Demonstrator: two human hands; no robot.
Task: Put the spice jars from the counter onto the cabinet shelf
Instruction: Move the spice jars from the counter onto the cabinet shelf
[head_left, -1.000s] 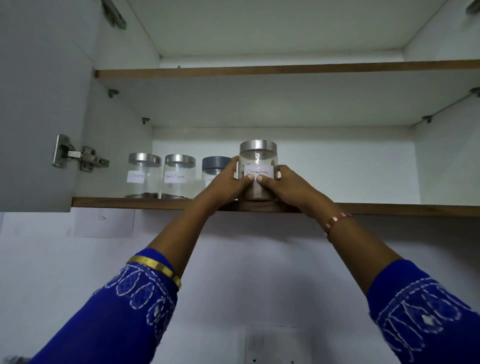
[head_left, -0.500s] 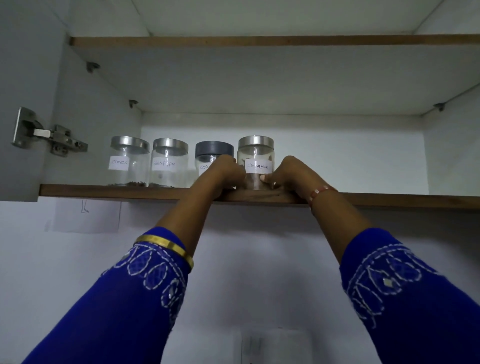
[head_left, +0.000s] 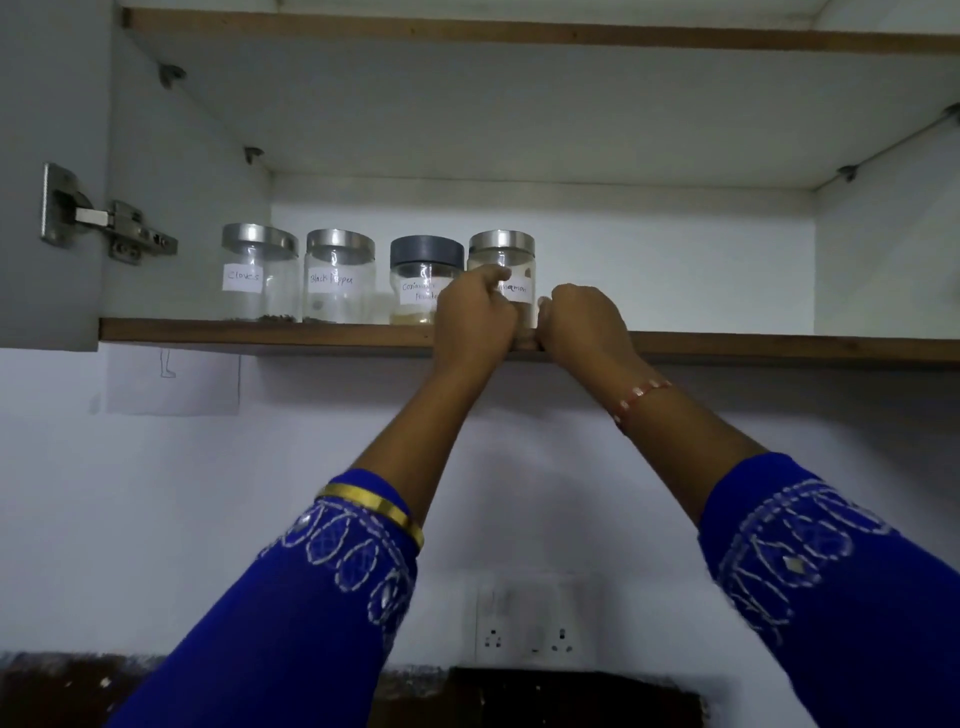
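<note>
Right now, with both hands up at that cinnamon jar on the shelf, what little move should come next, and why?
Probably let go and draw both hands back. The cinnamon jar appears to stand upright on the cabinet shelf, in line beside the coriander jar. The left hand and right hand are only loosely at its sides.

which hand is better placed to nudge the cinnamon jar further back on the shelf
Probably the left hand: its fingers lie across the cinnamon jar's front. The right hand sits beside the jar's base near the shelf edge.
</note>
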